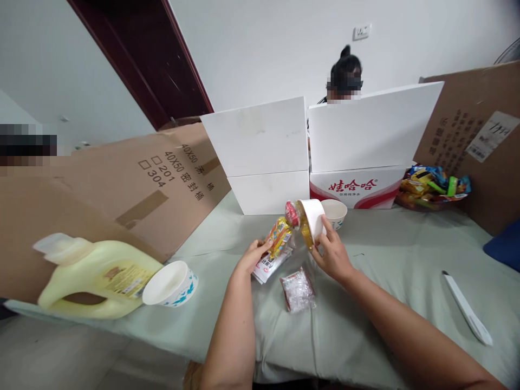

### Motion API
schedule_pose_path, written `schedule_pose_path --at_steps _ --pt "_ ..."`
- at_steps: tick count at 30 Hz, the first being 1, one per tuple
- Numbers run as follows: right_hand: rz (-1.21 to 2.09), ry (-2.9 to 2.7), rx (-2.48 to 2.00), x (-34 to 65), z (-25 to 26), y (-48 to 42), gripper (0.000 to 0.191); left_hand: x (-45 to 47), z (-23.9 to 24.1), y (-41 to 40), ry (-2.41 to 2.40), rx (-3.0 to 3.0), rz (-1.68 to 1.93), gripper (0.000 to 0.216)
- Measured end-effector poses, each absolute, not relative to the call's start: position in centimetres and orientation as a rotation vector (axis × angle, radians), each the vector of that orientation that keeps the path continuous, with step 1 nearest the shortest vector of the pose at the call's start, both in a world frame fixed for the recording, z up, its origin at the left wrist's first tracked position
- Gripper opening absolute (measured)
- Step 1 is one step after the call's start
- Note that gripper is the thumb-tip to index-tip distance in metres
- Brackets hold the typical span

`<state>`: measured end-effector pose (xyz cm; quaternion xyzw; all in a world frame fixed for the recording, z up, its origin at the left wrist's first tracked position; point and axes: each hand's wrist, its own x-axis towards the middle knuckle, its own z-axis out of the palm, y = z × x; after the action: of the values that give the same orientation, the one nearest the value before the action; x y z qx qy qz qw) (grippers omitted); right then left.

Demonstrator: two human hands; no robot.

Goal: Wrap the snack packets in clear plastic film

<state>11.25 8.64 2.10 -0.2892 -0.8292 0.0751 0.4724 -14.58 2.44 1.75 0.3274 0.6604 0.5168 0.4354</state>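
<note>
My left hand (255, 255) is closed on a yellow snack packet (278, 237). A white printed packet (271, 265) sits just below that hand; I cannot tell whether it is held too. In my right hand (335, 254) is a white paper bowl (314, 215), tipped on its side with its mouth facing left. A yellowish packet (306, 230) shows at the bowl's mouth, and a red wrapped snack (291, 214) is beside it, between the hands. On the cloth below lies a clear-wrapped brown snack packet (298, 291). Another paper bowl (337, 215) stands behind my right hand.
At left are a yellow detergent jug (101, 271) and a paper bowl (184, 287). White boxes (264, 146) form a barrier at the back, a person (345, 73) behind them. Cardboard (162, 184) flanks the table. A snack pile (430, 187) and white utility knife (467, 309) are at right.
</note>
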Motion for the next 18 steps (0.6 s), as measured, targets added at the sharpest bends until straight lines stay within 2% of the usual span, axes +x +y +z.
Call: schedule_pose_path --at_steps 5,12,18 --pt "0.177 -1.989 -0.744 11.4 1.9 9.1 0.005 -15.3 1.2 2.6 1.94 0.911 1.286 0.046" --pt "0.042 -2.041 -0.623 11.4 2.1 9.0 0.011 -13.2 2.8 2.5 2.24 1.187 1.385 0.039" --pt "0.075 -2.255 -0.352 11.0 1.6 8.7 0.023 -9.2 2.4 2.7 2.077 2.001 1.498 0.031"
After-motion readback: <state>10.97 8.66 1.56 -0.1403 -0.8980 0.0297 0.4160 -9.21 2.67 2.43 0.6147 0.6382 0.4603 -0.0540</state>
